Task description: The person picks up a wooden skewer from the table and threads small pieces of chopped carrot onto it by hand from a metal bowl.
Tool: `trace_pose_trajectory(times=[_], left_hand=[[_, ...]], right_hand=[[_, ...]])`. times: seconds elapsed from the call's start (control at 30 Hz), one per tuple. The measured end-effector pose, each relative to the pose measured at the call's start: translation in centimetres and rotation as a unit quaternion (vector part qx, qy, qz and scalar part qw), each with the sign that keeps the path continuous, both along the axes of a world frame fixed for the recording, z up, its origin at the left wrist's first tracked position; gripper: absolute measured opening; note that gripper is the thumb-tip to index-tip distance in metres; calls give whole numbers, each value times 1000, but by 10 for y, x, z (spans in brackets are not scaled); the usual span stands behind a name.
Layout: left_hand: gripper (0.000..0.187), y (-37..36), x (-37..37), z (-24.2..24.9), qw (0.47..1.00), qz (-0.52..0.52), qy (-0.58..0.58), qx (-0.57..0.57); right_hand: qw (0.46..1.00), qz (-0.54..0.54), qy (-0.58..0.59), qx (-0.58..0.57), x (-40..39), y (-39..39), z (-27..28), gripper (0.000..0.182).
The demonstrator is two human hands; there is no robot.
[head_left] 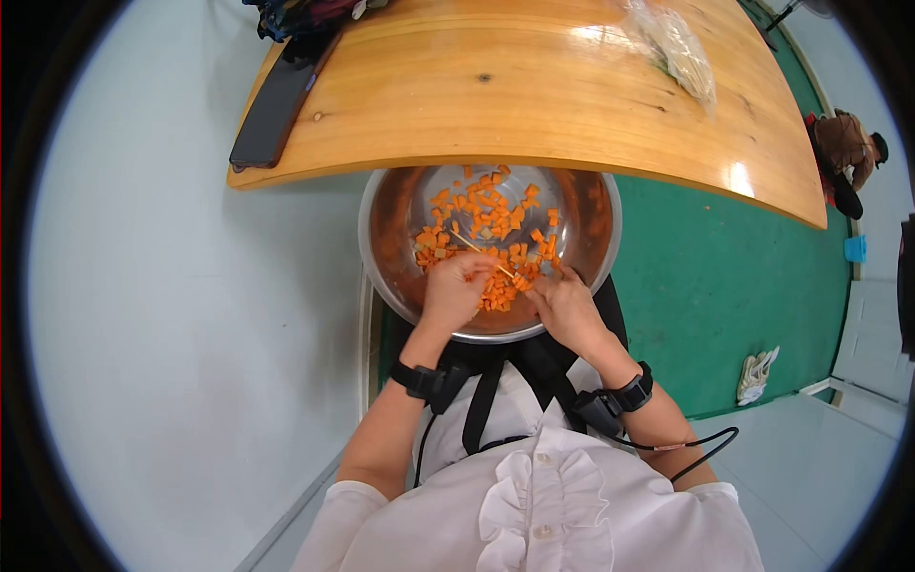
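Note:
A wide metal basin (616, 224) rests at my lap, partly under the table edge, with many diced carrot pieces (486, 205) in it. A few paler cubes lie among them. My left hand (455, 289) is over the basin, its fingers closed on a thin wooden skewer (467, 242). The skewer slants down to the right. At its lower end are carrot cubes (521, 283), right by the fingertips of my right hand (569, 307). The right hand's fingers are pinched together on a carrot piece there, partly hidden by the fingers.
A wooden table (457, 114) stands just beyond the basin. On it are a dark phone (276, 112) at the left and a clear plastic bag (681, 57) of thin sticks at the right. A white wall (191, 286) is close at my left. Shoes (757, 376) lie on the green floor.

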State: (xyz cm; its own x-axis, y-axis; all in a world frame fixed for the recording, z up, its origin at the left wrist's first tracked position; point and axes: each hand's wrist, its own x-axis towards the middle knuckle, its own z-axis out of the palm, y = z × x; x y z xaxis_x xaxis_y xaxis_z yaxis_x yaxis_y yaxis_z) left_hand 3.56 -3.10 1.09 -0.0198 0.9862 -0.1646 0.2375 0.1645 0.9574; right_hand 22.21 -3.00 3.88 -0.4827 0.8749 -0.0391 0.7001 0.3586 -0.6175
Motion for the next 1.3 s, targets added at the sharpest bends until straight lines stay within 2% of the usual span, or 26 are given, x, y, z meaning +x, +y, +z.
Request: trace_pose_trajectory(times=[0.07,0.17,0.27,0.37,0.4,0.5,0.53,0.63,0.73,0.83,1.03,1.3], left_hand=[[20,-5,15,14,999,-33,12,-17],[20,-7,17,11,999,-25,4,-35],[21,-4,9,14,996,-74,23,-41],[20,5,1,10,998,26,13,49],[19,11,0,6,993,100,-46,35],[17,14,4,10,991,102,85,28],[19,13,7,2,984,51,155,76],[17,14,23,4,959,-97,239,119],[17,14,43,7,938,-184,277,97],[17,12,57,-2,925,-176,316,113],[11,14,38,-1,929,-244,270,66],[21,9,22,1,934,-272,214,83]], right_hand=[[1000,-2,1,10,-1,2,2,20],[1000,-8,-9,4,-2,2,4,19],[999,-1,9,46,-1,2,2,20],[990,-99,83,-62,-3,6,17,19],[983,-130,116,-66,-3,6,19,18],[965,-181,178,-60,-5,9,20,16],[967,-179,176,-49,-5,8,17,16],[964,-183,187,-54,-5,7,17,16],[959,-189,201,-67,-2,6,15,16],[958,-190,201,-70,2,6,12,15],[941,-203,248,-105,4,5,8,16],[948,-200,226,-97,4,5,13,16]])
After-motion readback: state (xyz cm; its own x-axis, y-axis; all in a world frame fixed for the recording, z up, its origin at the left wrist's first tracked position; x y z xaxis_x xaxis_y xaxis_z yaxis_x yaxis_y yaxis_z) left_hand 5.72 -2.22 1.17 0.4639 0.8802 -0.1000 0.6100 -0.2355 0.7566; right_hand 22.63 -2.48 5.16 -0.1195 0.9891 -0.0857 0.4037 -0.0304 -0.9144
